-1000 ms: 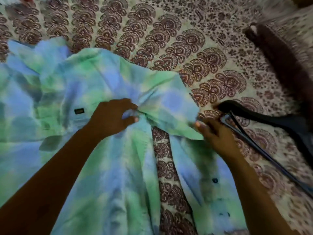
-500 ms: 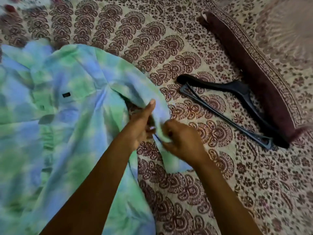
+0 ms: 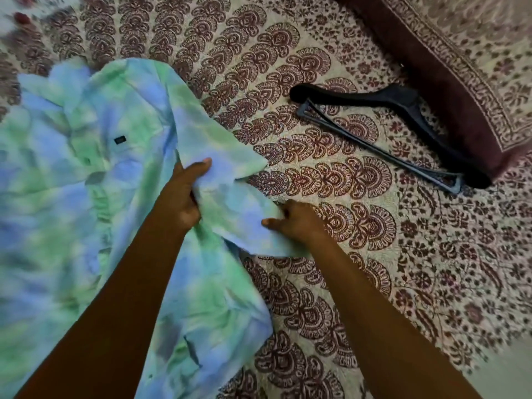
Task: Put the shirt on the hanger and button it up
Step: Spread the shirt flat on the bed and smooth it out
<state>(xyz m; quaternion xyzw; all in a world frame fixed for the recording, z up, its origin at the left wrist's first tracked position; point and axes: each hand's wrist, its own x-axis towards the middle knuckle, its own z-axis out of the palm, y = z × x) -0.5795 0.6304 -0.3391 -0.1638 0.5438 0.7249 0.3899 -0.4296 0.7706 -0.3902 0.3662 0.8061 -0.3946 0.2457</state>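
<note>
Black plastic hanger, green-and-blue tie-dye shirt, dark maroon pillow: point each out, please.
Black plastic hanger [image 3: 374, 97], head view, upper shoulder arm.
Green-and-blue tie-dye shirt [image 3: 86, 197], head view, crumpled body fabric.
Dark maroon pillow [image 3: 437, 73], head view, its dark side band.

shirt [image 3: 95, 174] spread on bedsheet [image 3: 359, 283], left side. hanger [image 3: 383, 133] flat on sheet, right of shirt, apart from it. pillow [image 3: 449, 82] behind hanger, touching it. both hands [image 3: 184, 194] [image 3: 293, 223] at shirt's right edge.
</note>
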